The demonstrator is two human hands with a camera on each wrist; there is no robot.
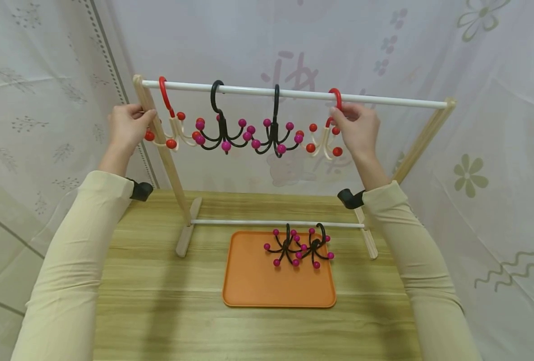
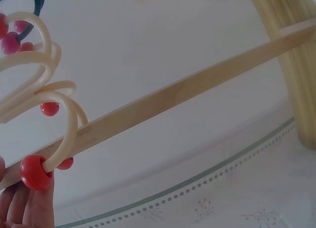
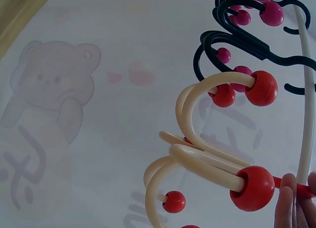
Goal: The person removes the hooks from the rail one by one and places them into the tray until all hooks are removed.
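Observation:
My left hand (image 1: 129,126) grips the left wooden post (image 1: 171,170) of a rack near its top. Just beside it, a cream multi-arm hook with red balls (image 1: 175,128) hangs from the white rod (image 1: 251,91) by its red hook. With my right hand (image 1: 359,129) I pinch the red hook of a second cream multi-arm hook (image 1: 324,143), which loops over the rod toward the right. Between them hang two black multi-arm hooks with magenta balls, a left one (image 1: 223,131) and a right one (image 1: 274,133). In the right wrist view, fingertips (image 3: 286,203) touch the red hook.
An orange tray (image 1: 267,291) lies on the wooden table (image 1: 195,321) in front of the rack. Two more black hooks with magenta balls (image 1: 286,246) rest on its upper right part. A lower white bar (image 1: 249,222) joins the rack's wooden feet. Patterned curtains surround the table.

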